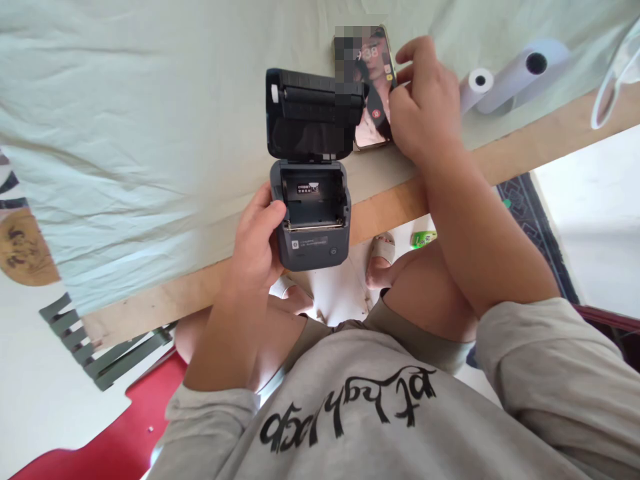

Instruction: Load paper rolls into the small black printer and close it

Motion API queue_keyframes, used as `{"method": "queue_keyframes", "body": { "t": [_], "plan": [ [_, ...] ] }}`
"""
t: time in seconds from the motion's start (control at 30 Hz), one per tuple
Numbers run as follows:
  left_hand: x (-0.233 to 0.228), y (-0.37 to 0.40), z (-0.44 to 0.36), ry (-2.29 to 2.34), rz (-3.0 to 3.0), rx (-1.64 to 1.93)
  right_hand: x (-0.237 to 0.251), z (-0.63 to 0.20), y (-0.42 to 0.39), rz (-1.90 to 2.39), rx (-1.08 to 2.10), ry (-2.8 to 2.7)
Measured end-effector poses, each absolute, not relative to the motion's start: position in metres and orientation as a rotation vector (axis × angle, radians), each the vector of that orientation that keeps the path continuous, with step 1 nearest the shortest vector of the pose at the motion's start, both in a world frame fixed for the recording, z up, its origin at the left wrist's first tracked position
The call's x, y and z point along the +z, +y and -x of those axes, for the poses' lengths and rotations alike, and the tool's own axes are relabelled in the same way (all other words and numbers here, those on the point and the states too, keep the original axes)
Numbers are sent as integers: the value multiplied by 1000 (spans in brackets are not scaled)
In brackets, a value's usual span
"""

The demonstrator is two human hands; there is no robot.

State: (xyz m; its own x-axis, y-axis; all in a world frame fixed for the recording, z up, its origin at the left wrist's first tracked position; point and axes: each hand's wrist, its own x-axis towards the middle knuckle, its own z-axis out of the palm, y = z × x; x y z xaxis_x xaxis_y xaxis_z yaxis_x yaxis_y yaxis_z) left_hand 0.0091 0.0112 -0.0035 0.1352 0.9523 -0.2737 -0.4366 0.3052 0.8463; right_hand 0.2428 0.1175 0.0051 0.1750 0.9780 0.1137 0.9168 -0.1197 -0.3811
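My left hand [257,233] grips the side of a dark grey thermal label printer [315,250], thumb along its edge. The printer is held at the table's front edge, and its bare paper bay faces up. Its black lid [310,137] is swung back away from me, showing a roller inside. My right hand [427,100] rests beside a smartphone [373,130], its fingers bent and apart at the phone's right edge. Whether they touch the phone I cannot tell. The phone lies face up with its screen lit, partly behind the lid.
A small white paper roll [475,90] and a larger white roll [530,73] lie right of my right hand. A white strap or loop [605,100] is at the far right. Pale cloth [150,133] covers the wooden-edged table. A red chair [110,427] stands lower left.
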Motion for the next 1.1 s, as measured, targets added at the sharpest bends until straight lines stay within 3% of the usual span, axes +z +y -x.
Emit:
{"method": "queue_keyframes", "body": {
  "t": [1.1],
  "plan": [
    [-9, 9, -8, 968, -734, 1169, 15, -212, 118, 2192, 230, -1882]
  ]
}}
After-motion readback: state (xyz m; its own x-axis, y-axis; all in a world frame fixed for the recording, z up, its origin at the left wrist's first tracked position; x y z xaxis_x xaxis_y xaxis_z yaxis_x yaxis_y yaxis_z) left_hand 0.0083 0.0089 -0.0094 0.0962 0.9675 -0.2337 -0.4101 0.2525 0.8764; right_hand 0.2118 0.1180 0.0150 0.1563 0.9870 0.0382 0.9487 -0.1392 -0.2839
